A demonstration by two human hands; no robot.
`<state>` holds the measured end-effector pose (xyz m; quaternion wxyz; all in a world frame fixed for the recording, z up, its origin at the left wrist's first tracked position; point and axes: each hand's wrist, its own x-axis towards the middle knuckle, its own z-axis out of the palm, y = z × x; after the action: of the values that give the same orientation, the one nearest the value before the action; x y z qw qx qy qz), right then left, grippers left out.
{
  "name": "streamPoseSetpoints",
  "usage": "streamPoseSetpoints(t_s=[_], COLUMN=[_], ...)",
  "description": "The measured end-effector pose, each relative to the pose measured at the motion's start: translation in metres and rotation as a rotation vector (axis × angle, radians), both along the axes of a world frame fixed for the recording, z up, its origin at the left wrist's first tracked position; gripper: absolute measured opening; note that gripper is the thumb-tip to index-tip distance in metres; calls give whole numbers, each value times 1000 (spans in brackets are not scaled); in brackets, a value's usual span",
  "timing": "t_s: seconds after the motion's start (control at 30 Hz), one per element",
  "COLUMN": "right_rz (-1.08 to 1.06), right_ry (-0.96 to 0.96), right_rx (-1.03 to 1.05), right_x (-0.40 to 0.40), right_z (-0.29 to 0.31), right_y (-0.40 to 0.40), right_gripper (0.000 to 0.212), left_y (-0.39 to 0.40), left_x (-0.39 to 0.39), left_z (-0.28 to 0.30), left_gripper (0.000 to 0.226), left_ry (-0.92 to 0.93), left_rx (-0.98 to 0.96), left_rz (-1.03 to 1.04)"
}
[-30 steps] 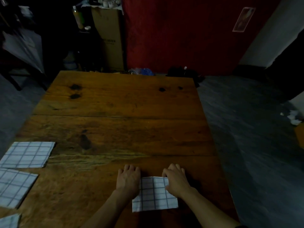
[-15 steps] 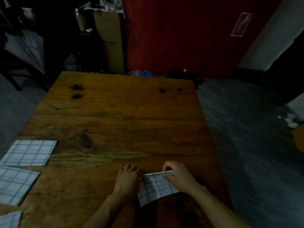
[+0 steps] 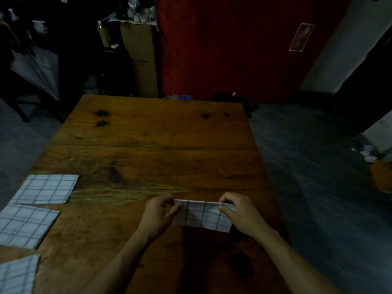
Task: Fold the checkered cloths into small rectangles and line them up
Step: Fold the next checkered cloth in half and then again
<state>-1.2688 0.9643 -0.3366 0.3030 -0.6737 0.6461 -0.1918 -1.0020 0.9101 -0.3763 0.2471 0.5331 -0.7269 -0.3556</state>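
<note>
Head view, read from the left: three folded checkered cloths lie flat along the left edge of the wooden tabletop (image 3: 148,158), the far one (image 3: 45,189), the middle one (image 3: 25,224) and the near one (image 3: 17,274), which is cut off by the frame. They run in a rough line from far to near, and none touches its neighbour.

Near the front centre, the left hand (image 3: 158,216) pinches the left end of the checkered cloth in hand (image 3: 203,216), and the right hand (image 3: 241,213) pinches its right end. Each grip is a thumb-and-finger pinch at the upper edge. That cloth is a small folded rectangle, its long axis running left to right between the hands, and its lower edge hangs toward the wood.

Judging by the layout, the row lies well to the left of it, so the left hand is the nearer one to carry it over.
</note>
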Motion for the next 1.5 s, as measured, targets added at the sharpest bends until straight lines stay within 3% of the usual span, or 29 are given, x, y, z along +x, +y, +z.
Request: streamPoseSetpoints(t_s=[0.13,0.37,0.73,0.9,1.03,1.5], right_rz=[50,152,394,516,526,539], right_ry=[-42,-180,-351,-364,-349,-415], right_rx=[-28,-65,-14,-20,-55,-141], right_x=[6,25,107,156,211,443], right_z=[4,13,9,27,39,73], right_y=[11,35,79,89,89,103], right_gripper=[3,6,6,4,5,4], left_y=[25,96,220,249,262,287], left_x=[9,29,96,141,188,422], left_z=[14,37,59,69,73,100], left_gripper=[20,10,20,15,11,7], left_ry=[100,118,22,190,273,300], left_rx=[26,64,4,-34,-84,-153], left_rz=[29,210,555,658,642,691])
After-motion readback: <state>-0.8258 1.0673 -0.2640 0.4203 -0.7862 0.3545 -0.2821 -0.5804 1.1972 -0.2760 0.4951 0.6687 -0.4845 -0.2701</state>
